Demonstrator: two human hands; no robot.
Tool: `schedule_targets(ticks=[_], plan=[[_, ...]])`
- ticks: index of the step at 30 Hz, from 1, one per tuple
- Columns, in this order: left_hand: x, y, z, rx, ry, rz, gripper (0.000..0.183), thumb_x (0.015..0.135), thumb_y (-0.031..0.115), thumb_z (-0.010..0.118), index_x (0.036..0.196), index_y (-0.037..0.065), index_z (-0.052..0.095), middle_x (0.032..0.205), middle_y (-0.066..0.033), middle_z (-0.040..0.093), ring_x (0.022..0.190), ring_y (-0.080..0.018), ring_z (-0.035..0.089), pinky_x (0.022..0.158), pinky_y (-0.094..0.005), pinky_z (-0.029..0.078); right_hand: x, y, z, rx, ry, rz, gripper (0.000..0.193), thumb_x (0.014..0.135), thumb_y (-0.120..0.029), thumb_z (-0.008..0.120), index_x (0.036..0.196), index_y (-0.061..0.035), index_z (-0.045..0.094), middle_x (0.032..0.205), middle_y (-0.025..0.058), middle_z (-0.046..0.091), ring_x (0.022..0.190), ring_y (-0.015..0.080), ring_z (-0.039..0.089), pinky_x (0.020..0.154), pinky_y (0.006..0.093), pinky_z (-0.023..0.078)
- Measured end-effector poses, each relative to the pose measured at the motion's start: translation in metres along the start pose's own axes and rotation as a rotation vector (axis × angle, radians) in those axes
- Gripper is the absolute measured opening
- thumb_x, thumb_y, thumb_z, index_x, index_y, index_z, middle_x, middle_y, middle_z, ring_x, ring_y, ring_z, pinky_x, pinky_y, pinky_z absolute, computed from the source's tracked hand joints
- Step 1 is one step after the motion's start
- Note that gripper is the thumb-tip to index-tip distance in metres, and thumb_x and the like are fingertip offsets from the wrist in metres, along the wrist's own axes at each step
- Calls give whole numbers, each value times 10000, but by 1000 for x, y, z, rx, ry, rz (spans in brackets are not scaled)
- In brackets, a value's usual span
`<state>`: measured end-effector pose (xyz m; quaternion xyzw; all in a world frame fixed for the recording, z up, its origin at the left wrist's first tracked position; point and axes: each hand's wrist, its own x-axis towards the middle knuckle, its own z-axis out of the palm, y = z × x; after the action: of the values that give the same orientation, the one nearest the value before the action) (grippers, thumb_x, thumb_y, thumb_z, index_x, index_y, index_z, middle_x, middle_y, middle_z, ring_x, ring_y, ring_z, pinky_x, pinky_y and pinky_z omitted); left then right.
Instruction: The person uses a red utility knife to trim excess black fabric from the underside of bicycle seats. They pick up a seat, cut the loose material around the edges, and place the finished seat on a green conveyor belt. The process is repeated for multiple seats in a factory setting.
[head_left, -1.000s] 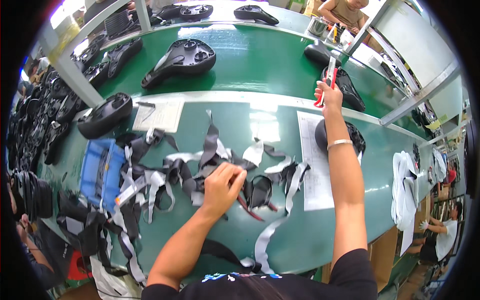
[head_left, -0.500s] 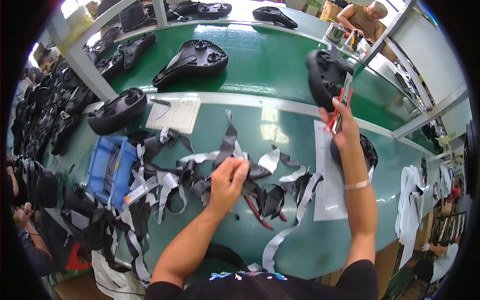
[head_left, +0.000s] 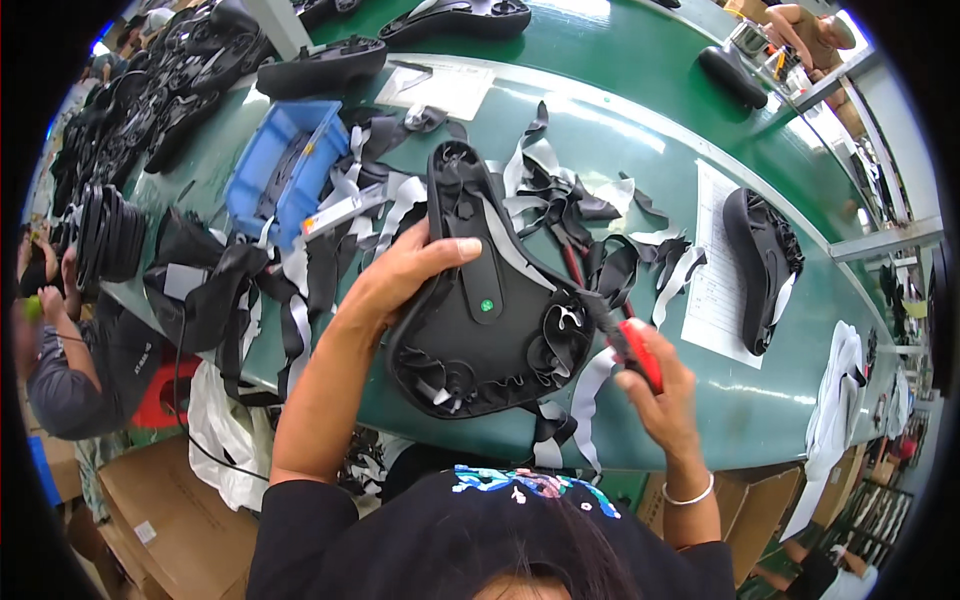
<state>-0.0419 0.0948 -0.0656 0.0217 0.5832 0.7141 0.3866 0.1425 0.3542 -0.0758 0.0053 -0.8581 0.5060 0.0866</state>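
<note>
A black bicycle saddle (head_left: 440, 350) is held underside up in front of me, its narrow nose pointing away. My left hand (head_left: 405, 275) grips its left edge, thumb over the underside. A pale strip runs along the saddle's right inner side, and black cover material is gathered in folds around the wide rear end. My right hand (head_left: 655, 385) is wrapped round a red and black utility knife (head_left: 636, 355). The knife's front end is close to the saddle's right edge; motion blur hides whether it touches. Behind the saddle lie black and grey scrap strips (head_left: 570, 200).
A blue bin (head_left: 236, 192) stands left, near a black saddle (head_left: 325, 68). Another saddle (head_left: 762, 270) lies on paper at right. The green conveyor belt (head_left: 610, 45) runs along the back. A red-handled tool (head_left: 572, 258) lies among the scraps. People work on both sides.
My left hand, earlier closed over the scraps, now holds a saddle. My right hand has brought the knife down from near the belt to this saddle's edge. The view has shifted.
</note>
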Motion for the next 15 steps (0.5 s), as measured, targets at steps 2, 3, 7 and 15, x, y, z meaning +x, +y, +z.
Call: schedule_targets(ticks=[2, 3, 7, 15], plan=[[-3, 9, 0, 85, -12, 10, 479, 803, 302, 650, 1147, 4, 502, 944, -61, 545, 782, -124, 557, 692, -252, 485, 10, -7, -10, -270, -51, -181, 593, 755, -64, 717, 1306, -114, 503, 991, 106, 629, 791, 216, 619, 628, 301, 500], [-3, 15, 2, 116, -37, 14, 456, 802, 304, 652, 1121, 9, 514, 921, -52, 550, 791, -120, 559, 687, -253, 485, 20, -16, -17, -425, -115, -259, 593, 764, -57, 697, 1317, -143, 501, 935, 92, 621, 734, 217, 605, 585, 306, 489], [6, 31, 12, 315, -34, -1, 408, 781, 297, 643, 1050, 4, 550, 857, -52, 566, 736, -113, 553, 647, -245, 473, 47, -29, -24, -863, -232, -441, 608, 792, -48, 622, 1344, -262, 483, 722, 56, 506, 541, 224, 497, 481, 347, 424], [-12, -11, -1, 212, 225, 105, 424, 741, 309, 633, 990, -29, 575, 828, -64, 574, 693, -113, 537, 641, -257, 457, -50, -22, 45, -518, -107, 69, 659, 835, -85, 624, 1423, -142, 333, 785, 155, 580, 608, 320, 597, 528, 411, 488]])
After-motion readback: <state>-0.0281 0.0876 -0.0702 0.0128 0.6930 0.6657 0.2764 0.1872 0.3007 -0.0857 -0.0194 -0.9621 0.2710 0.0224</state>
